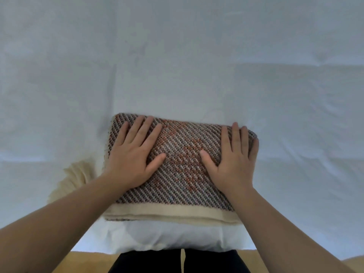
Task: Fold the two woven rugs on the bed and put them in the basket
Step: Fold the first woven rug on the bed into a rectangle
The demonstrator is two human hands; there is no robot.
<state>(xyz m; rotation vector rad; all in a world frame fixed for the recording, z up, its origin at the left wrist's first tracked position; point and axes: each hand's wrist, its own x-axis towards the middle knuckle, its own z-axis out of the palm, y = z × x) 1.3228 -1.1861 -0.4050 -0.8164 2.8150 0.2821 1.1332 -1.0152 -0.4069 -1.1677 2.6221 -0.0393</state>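
Note:
A folded woven rug, brown and grey diagonal weave with orange flecks and a cream border along its near edge, lies on the white bed near the front edge. My left hand rests flat on its left part, fingers straight and spread. My right hand lies flat on its right part, fingertips reaching the far right edge. Cream fringe sticks out from under my left forearm at the rug's left side. No second rug and no basket are in view.
The white bed sheet stretches far and wide around the rug. The bed's front edge is just below the rug, with a tan floor and my dark clothing beneath it.

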